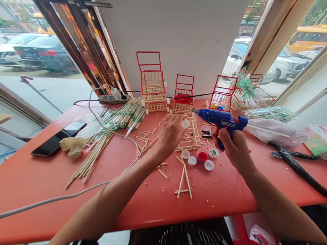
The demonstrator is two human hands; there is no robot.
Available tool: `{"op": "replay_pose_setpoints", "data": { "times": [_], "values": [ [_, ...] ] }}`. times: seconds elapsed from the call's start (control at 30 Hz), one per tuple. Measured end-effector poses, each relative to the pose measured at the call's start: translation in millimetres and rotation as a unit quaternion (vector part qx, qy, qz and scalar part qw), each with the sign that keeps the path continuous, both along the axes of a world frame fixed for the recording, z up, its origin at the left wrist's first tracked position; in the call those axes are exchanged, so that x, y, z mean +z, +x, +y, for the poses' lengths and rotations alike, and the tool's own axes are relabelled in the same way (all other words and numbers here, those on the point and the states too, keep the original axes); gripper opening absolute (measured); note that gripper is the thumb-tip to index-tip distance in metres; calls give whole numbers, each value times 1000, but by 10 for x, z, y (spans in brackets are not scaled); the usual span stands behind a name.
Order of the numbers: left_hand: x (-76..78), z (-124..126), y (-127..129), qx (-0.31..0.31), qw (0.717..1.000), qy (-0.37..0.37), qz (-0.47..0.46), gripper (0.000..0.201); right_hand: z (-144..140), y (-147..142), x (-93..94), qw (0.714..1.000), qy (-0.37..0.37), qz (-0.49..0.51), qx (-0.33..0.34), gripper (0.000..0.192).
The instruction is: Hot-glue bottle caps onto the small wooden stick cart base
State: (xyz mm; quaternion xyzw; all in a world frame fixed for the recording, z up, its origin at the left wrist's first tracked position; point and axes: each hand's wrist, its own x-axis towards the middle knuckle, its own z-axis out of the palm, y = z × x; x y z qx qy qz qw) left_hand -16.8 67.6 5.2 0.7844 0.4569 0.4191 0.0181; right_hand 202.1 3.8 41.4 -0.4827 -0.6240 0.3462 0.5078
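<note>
My right hand (233,147) is closed around the handle of a blue glue gun (220,118), its nozzle pointing left. The fingers of my left hand (171,131) pinch a white bottle cap (185,123), close to the nozzle. Under that hand a small frame of pale wooden sticks (194,135) lies on the table, partly hidden by my fingers. In front of the frame sit several bottle caps: white ones, a red cap (202,157) and a white cap with green print (213,153). Several loose sticks (186,177) lie nearer me, some crossing.
On the red table (125,212), a phone (58,138) and bundled sticks (126,116) lie left, with a grey cable (81,194) running across. Stick carts (153,87) with red handles stand behind. Black-handled shears (300,168) and a tissue pack (325,142) are at right.
</note>
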Motion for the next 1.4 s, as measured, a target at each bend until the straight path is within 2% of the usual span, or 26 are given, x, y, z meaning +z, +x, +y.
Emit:
{"op": "replay_pose_setpoints", "data": {
  "times": [0.43,1.13,1.4],
  "values": [
    [11,39,58,8,1000,-9,28,36,113,81,-206,999,30,-29,-2,61],
    [1,91,111,13,999,-9,38,37,122,101,-207,998,31,-60,-16,62],
    [34,105,113,9,999,-22,45,29,131,102,-228,998,31,-56,-15,60]
  ]
}}
